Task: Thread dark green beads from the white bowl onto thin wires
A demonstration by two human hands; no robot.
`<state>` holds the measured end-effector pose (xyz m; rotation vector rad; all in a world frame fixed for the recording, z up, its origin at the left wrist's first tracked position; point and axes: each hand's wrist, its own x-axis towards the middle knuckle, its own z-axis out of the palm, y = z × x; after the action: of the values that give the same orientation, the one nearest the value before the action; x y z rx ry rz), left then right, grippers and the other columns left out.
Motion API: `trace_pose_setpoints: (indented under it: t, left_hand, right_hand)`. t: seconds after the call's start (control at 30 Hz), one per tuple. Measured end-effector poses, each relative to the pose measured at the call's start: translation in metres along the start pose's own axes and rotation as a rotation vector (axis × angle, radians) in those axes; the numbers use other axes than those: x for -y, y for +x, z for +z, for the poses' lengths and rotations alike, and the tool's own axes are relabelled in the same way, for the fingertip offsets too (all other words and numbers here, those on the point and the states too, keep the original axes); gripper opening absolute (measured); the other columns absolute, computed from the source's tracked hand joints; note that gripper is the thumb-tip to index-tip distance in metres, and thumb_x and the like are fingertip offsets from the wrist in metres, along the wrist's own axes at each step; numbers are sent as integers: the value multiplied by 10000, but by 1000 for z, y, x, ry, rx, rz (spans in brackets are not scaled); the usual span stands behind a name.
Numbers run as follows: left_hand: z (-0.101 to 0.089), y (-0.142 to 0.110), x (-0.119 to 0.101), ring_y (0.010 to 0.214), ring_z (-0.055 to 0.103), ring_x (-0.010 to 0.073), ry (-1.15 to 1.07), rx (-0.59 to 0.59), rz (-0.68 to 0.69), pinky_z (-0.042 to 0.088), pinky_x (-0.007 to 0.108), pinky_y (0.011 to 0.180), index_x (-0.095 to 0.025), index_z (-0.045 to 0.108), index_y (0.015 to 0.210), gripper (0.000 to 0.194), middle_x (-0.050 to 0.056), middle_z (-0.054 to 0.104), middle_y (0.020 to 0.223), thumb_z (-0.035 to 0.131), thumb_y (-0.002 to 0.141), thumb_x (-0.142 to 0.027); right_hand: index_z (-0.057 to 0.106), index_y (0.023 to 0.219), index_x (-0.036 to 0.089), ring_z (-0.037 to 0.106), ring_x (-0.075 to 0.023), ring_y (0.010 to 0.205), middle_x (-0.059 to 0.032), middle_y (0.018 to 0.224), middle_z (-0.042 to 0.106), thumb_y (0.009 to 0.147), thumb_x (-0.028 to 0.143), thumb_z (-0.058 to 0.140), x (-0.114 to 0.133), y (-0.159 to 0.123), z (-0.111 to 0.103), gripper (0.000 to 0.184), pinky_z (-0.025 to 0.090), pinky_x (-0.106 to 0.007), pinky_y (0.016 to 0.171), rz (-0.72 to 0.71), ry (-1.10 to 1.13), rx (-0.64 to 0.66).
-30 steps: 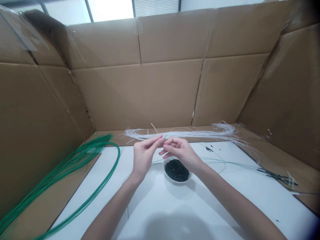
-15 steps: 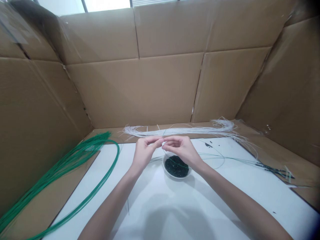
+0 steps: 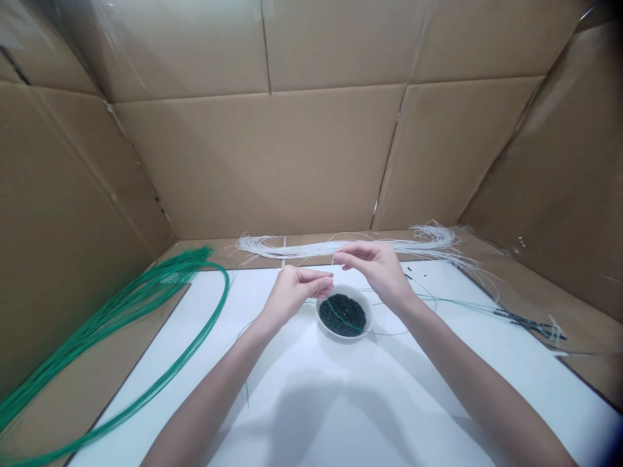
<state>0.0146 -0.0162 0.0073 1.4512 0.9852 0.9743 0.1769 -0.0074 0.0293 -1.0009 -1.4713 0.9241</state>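
My left hand [image 3: 296, 290] is closed in a pinch just above the far left rim of a white bowl [image 3: 335, 336]. A thin green wire [image 3: 387, 334] runs down from its fingertips, across the bowl and off to the right. Higher and to the right, my right hand [image 3: 377, 269] pinches the top of a short white strand [image 3: 333, 261]. That strand reaches down toward the left fingertips, so both hands seem to hold it. Small black pieces [image 3: 342, 316], too fine to identify, fill much of the bowl.
A large bundle of green wires [image 3: 146, 305] curves along the left side. White strands [image 3: 311, 248] lie across the back, against the cardboard wall [image 3: 272, 162]. Green wires with dark, beaded-looking ends [image 3: 530, 322] lie at the right on the white board [image 3: 438, 350].
My hands, which were fingertip to fingertip, have moved apart. The right hand rose up and right, and a white strand now shows between them. The camera view tilted slightly down.
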Motion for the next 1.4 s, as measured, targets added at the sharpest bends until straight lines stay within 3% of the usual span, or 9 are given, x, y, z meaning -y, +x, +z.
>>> trace_pose_setpoints:
  t: [0.3,0.6,0.77,0.93,1.1,1.27,1.4]
  left_hand:
    - [1,-3,-3,847,607,224,80,62,0,504,289,709,-125,710,675,193,79,670,677,637,670,-304]
    - [0,-3,0,685,615,147,50,116,-79,507,269,703,-118,712,838,246,70,681,718,661,651,-271]
    - [1,-3,-2,698,624,166,44,126,-104,503,298,720,-101,703,845,272,87,681,738,665,650,-286]
    - [10,-2,-1,847,618,185,-21,20,31,469,295,801,-151,621,1030,396,71,663,871,673,656,-270]
    - [17,-4,0,606,579,106,-134,-120,88,471,243,646,-135,591,825,245,17,595,708,592,729,-360]
    - [8,-4,-3,626,493,98,152,-209,205,376,195,558,-146,614,783,253,17,589,718,528,770,-383]
    - [1,-7,-4,563,427,91,414,-234,264,343,213,561,-164,626,791,240,2,598,700,519,776,-378]
  right_hand:
    - [688,625,155,587,-144,607,-33,636,661,595,310,697,4,-1,-5,158,496,-284,589,27,7,3]
    - [692,641,152,594,-151,654,-46,679,672,604,312,700,3,-1,-9,165,496,-266,570,28,-4,43]
    - [671,660,140,611,-150,629,-51,692,672,590,321,711,6,-2,-8,198,515,-288,592,50,40,108]
    - [652,669,138,619,-150,602,-37,649,661,590,304,710,2,-2,0,193,514,-288,587,13,120,36]
    - [639,674,146,625,-155,644,-43,705,674,605,302,703,-4,-4,6,182,505,-290,642,-51,102,-40]
    - [607,850,145,601,-142,573,-30,632,675,599,335,712,-5,-5,4,331,467,-272,565,13,68,5]
    - [628,772,142,601,-148,604,-42,653,668,623,344,693,-11,-6,3,260,459,-270,572,-16,-61,35]
